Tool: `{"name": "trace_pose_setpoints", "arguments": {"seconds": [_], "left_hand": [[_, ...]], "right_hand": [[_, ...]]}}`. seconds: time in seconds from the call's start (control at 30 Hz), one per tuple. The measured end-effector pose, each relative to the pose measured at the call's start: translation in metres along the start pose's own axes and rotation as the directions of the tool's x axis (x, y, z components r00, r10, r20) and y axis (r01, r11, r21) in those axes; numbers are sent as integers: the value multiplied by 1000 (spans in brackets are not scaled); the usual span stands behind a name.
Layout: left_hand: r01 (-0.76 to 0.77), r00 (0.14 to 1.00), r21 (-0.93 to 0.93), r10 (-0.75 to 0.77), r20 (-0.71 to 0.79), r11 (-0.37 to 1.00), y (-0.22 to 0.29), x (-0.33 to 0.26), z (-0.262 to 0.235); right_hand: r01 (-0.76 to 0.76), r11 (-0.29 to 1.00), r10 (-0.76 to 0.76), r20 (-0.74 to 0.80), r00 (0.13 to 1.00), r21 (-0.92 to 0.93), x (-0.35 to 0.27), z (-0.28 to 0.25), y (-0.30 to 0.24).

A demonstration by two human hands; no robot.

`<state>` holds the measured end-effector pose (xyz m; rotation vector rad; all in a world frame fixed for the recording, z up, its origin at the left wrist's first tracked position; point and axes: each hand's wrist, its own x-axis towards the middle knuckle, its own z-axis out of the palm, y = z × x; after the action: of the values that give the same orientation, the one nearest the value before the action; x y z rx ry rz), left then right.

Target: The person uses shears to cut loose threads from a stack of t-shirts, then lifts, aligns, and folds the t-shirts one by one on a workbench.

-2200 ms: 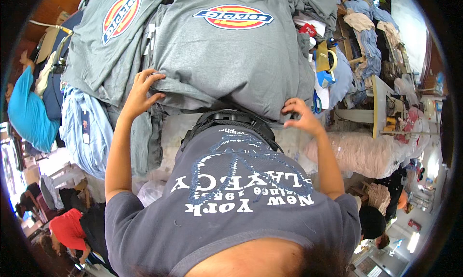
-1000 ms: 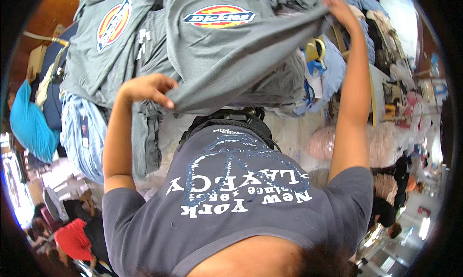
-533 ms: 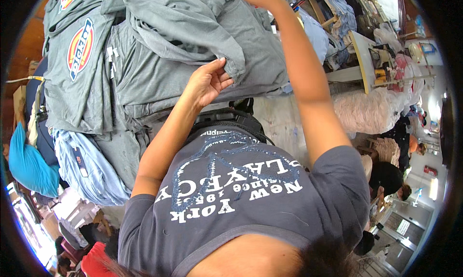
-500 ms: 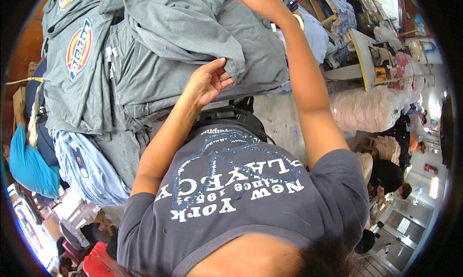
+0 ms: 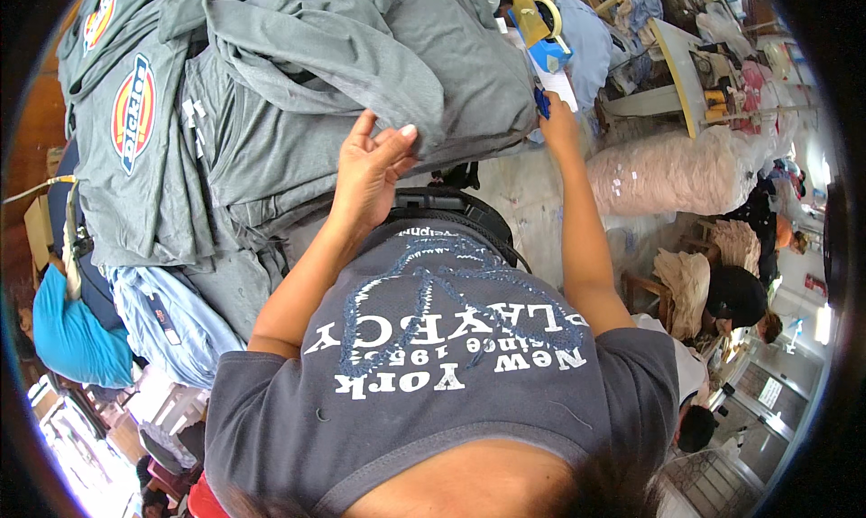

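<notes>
A pile of grey T-shirts (image 5: 298, 139) covers the work surface in front of me. One shirt's loose sleeve (image 5: 401, 94) lies folded across the top, toward the right. My left hand (image 5: 368, 171) is at the near edge of this sleeve, its index finger and thumb apart and the other fingers loosely curled. The thumb tip overlaps the cloth edge, but no pinch shows. At the pile's right end, my right hand (image 5: 561, 126) is closed around a small dark-blue tool (image 5: 542, 102). Its exact kind is too small to make out.
Beyond my right hand stands a blue tape dispenser (image 5: 548, 54) on white paper. Light-blue garments (image 5: 167, 324) hang at the left, close to a person in a turquoise top (image 5: 77, 329). A plastic-wrapped bundle (image 5: 672, 171) lies at the right, with a yellow-edged board (image 5: 677, 76) behind it.
My right hand has come from the far side of the pile back to its right end, and now holds the dark-blue tool. My left hand has loosened from the sleeve edge.
</notes>
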<state>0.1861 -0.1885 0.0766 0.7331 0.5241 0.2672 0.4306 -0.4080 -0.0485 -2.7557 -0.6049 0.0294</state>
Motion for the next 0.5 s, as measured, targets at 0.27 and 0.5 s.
{"name": "trace_pose_setpoints", "arguments": {"seconds": [0.27,0.5], "left_hand": [[114,991,-15,-113,68,993,-17,19,2],[-212,977,224,210,30,951,-16,5,6]], "right_hand": [[-226,857,186,130,974,463,-23,-60,-10],[-137,552,-90,222,971,823,-123,-78,-99]]}}
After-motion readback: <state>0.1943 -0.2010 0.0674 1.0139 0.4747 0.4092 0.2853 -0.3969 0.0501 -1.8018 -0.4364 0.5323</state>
